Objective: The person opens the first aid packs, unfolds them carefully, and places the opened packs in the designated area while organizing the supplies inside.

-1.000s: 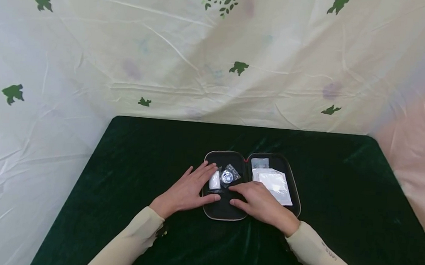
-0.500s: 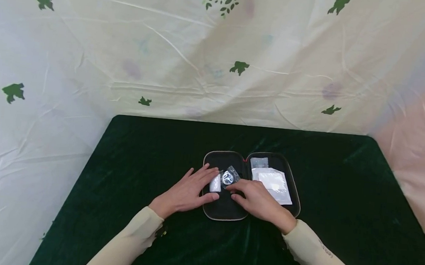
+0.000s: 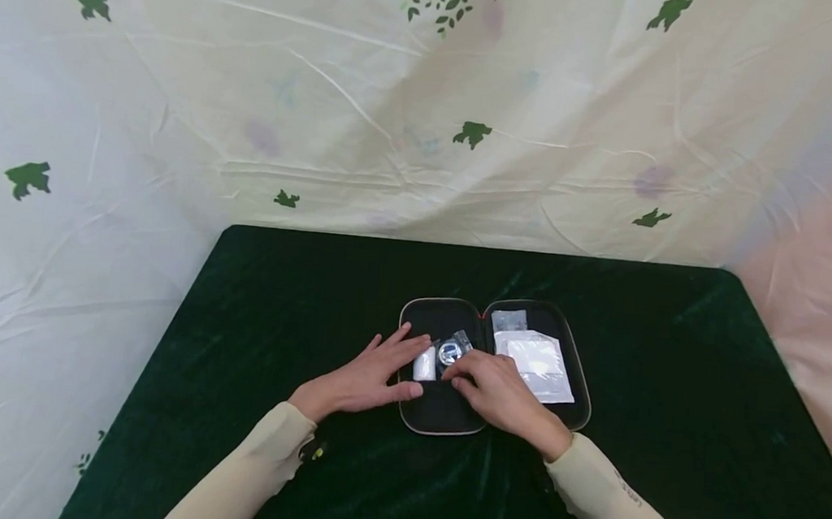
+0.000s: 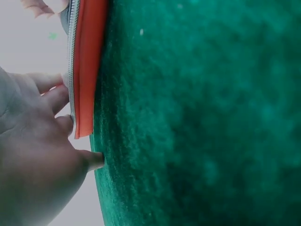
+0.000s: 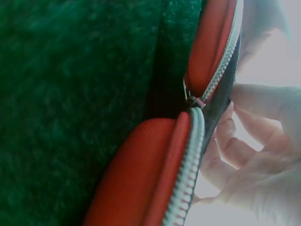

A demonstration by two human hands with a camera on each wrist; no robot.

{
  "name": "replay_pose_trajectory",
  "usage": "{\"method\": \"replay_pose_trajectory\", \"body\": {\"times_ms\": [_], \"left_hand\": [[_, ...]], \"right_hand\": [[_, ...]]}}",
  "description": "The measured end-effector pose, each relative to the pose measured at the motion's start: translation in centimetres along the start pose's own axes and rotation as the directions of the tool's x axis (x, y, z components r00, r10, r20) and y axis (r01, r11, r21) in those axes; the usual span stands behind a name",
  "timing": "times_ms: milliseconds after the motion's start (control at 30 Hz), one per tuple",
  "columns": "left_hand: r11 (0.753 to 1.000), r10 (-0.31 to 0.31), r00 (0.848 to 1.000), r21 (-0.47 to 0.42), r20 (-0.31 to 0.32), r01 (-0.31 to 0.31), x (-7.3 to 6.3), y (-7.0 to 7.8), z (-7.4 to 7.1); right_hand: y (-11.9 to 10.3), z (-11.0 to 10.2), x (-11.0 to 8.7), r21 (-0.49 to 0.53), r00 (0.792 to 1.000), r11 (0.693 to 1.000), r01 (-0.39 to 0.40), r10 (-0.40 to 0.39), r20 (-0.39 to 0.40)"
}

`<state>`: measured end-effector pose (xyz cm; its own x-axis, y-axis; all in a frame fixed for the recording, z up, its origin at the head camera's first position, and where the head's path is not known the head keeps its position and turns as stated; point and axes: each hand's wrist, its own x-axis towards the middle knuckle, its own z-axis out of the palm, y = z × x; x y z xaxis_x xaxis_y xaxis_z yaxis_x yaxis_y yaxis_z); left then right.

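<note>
A zip case, black inside, lies open like a book on the green cloth, with its left half [image 3: 440, 416] under my hands. My left hand [image 3: 365, 382] spreads over that half's left edge, fingers fairly straight, fingertips touching a white wrapped roll [image 3: 425, 366]. Beside the roll is a round item in a clear wrapper [image 3: 450, 353]. My right hand [image 3: 504, 387] reaches across the fold, its index finger and thumb pinching the wrapper's near edge; the exact contact is partly hidden. In the wrist views the case's red-orange outside [image 4: 89, 70] and zip show beside both hands.
White flat packets [image 3: 536, 363] and a small clear sachet [image 3: 509, 320] lie in the case's right half. Green velvet cloth [image 3: 297, 283] covers the table. A pale curtain with leaf prints [image 3: 370, 101] hangs behind and at both sides.
My right index finger and thumb have drawn closer together at the wrapper. The white roll and the round item have shifted slightly towards me. My left hand stays over the roll.
</note>
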<state>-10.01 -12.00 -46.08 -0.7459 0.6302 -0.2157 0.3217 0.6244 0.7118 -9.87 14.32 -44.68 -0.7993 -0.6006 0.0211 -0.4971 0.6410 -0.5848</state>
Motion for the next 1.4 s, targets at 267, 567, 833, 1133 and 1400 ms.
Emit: {"method": "replay_pose_trajectory", "body": {"times_ms": [267, 567, 833, 1133, 1400], "left_hand": [[0.989, 0.007, 0.996, 0.144, 0.087, -0.02, 0.2, 0.5, 0.0], [0.962, -0.014, 0.999, 0.274, 0.039, 0.003, -0.2, 1.1, 1.2], [0.962, 0.015, 0.999, 0.271, 0.035, -0.024, -0.2, 1.2, 1.1], [0.965, -0.013, 1.0, 0.26, 0.002, 0.012, -0.8, 0.9, 1.4], [0.973, 0.018, 1.0, 0.229, -0.008, -0.015, -0.7, 0.9, 1.3]], "right_hand": [[0.0, 0.3, -0.2, 0.026, 0.998, 1.0, 0.004, -0.003, -0.066], [-0.2, 0.5, -0.4, 0.027, 0.998, 1.0, -0.005, 0.007, -0.068], [-0.1, 0.4, -0.4, 0.036, 0.998, 0.999, -0.03, 0.032, -0.058], [-0.2, 0.6, -0.4, 0.104, 1.0, 0.994, -0.027, 0.028, -0.011], [-0.1, 0.4, -0.5, 0.14, 0.999, 0.99, -0.033, 0.033, 0.004]]}}
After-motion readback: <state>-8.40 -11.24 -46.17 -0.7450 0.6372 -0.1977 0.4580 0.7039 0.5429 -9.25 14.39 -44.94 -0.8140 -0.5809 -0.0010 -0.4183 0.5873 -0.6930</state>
